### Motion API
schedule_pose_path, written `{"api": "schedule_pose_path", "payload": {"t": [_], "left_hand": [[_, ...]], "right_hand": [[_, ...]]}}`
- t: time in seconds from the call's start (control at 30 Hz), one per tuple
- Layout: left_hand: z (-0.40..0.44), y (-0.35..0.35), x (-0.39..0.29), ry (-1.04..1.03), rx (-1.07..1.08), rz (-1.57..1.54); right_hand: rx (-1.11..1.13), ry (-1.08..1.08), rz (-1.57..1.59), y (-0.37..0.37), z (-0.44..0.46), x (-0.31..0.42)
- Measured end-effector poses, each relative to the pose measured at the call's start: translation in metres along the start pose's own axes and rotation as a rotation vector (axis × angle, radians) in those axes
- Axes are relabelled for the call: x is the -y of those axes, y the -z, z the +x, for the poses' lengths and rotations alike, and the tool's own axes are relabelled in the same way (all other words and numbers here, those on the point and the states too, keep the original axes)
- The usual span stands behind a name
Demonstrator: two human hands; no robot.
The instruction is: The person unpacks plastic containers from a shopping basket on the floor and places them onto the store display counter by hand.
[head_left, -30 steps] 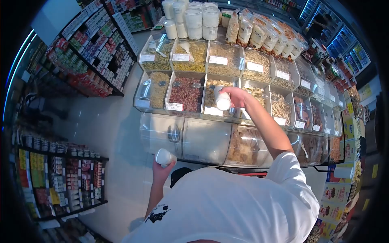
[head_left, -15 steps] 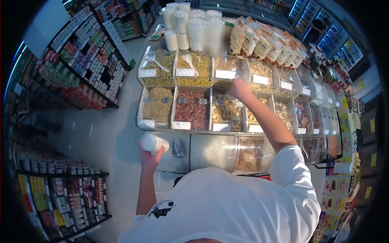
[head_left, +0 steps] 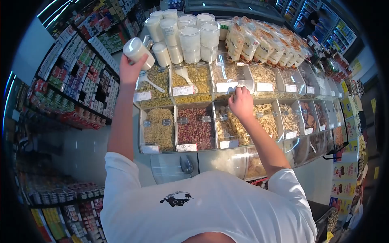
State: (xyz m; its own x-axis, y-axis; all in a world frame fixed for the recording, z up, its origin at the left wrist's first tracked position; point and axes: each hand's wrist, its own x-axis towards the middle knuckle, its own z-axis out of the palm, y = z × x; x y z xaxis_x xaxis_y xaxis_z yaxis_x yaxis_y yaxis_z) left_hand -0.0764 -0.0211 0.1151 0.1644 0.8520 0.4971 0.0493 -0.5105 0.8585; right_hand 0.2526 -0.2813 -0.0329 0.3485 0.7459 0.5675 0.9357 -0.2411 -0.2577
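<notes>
My left hand is wrapped round a white jar with a white lid, raised and tilted at the left of the display. Close to it stand stacked jars of the same look. My right hand has its fingers curled at the front edge of a clear bin of pale dried pieces, by its blank-looking white label. What its fingertips pinch is partly hidden. Left of that bin, a white scoop lies on a bin of yellow-green dried food.
Bagged goods lean in a row behind the bins. The lower row has bins of red pieces and sliced dried food. A dark scoop sits at the front. Shelves line the left; a person is at the far fridges.
My left hand has lifted the jar from low at the front left up beside the stacked jars. My right hand stays by the same bin's front edge. The view has shifted.
</notes>
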Motion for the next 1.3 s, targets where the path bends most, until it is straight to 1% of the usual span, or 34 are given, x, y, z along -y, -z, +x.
{"api": "schedule_pose_path", "payload": {"t": [0.07, 0.17, 0.27, 0.33, 0.37, 0.43, 0.5, 0.57, 0.63, 0.67, 0.73, 0.8, 0.87, 0.9, 0.93, 0.97, 1.0, 1.03, 1.07, 1.13, 1.17, 1.2, 1.27, 1.3], "left_hand": [[0.037, -0.020, 0.009, -0.002, 0.023, -0.050], [0.067, -0.044, 0.026, 0.026, 0.021, -0.085], [0.086, -0.058, 0.041, 0.028, 0.005, -0.001], [0.094, -0.061, 0.048, -0.028, -0.002, 0.131], [0.097, -0.062, 0.050, -0.029, -0.003, 0.130], [0.100, -0.062, 0.054, 0.014, 0.036, 0.296], [0.107, -0.066, 0.079, -0.025, 0.007, 0.247], [0.107, -0.066, 0.081, -0.067, -0.024, 0.200], [0.098, -0.068, 0.078, -0.067, 0.041, 0.329], [0.090, -0.068, 0.074, -0.071, 0.036, 0.331], [0.061, -0.069, 0.065, -0.148, -0.107, 0.537], [0.015, -0.072, 0.057, -0.097, -0.161, 0.439], [-0.060, -0.081, 0.044, -0.178, -0.031, 0.368], [-0.099, -0.086, 0.043, -0.191, 0.096, 0.323], [-0.136, -0.090, 0.044, -0.168, 0.271, 0.273], [-0.171, -0.094, 0.036, -0.083, 0.461, 0.241], [-0.201, -0.099, 0.028, 0.000, 0.594, 0.119], [-0.228, -0.102, 0.017, 0.051, 0.643, 0.092], [-0.249, -0.105, 0.004, 0.101, 0.689, 0.064], [-0.275, -0.106, -0.024, -0.043, 0.652, 0.163], [-0.285, -0.105, -0.026, -0.071, 0.654, 0.198], [-0.290, -0.102, -0.028, -0.060, 0.650, 0.202], [-0.297, -0.095, -0.033, 0.051, 0.532, 0.084], [-0.292, -0.089, -0.032, 0.094, 0.553, 0.103]], "right_hand": [[0.006, 0.013, -0.016, 0.001, 0.001, 0.003], [0.010, 0.021, -0.017, 0.002, 0.001, 0.003], [0.020, 0.012, -0.018, 0.003, 0.002, 0.004], [0.017, 0.012, -0.017, 0.003, 0.003, 0.005], [0.019, 0.013, -0.013, 0.003, 0.003, 0.005], [0.025, 0.005, -0.009, 0.004, 0.003, 0.004], [0.035, -0.003, -0.001, 0.003, 0.002, 0.004], [0.036, -0.003, -0.008, 0.003, 0.002, 0.004], [0.037, 0.005, -0.006, 0.004, 0.001, 0.004], [0.038, 0.011, -0.007, 0.004, 0.002, 0.004], [0.034, 0.012, -0.001, 0.004, 0.001, 0.004], [0.016, 0.004, 0.003, 0.004, 0.002, 0.003], [0.038, 0.010, -0.002, 0.004, 0.001, 0.003], [0.027, 0.005, -0.003, 0.003, 0.002, 0.001], [0.032, 0.016, 0.001, 0.002, 0.002, 0.000], [0.039, 0.029, 0.005, 0.003, 0.001, -0.001], [0.038, 0.034, 0.008, 0.007, 0.000, 0.002], [0.097, 0.037, 0.088, 0.014, -0.001, 0.007], [0.156, 0.043, 0.168, 0.021, -0.001, 0.012], [0.124, 0.106, 0.350, 0.041, -0.015, 0.049], [0.099, 0.180, 0.427, 0.057, -0.020, 0.071], [0.114, 0.207, 0.484, 0.074, -0.025, 0.095], [0.081, 0.297, 0.554, 0.088, -0.036, 0.128], [0.117, 0.334, 0.571, 0.092, -0.041, 0.136]]}}
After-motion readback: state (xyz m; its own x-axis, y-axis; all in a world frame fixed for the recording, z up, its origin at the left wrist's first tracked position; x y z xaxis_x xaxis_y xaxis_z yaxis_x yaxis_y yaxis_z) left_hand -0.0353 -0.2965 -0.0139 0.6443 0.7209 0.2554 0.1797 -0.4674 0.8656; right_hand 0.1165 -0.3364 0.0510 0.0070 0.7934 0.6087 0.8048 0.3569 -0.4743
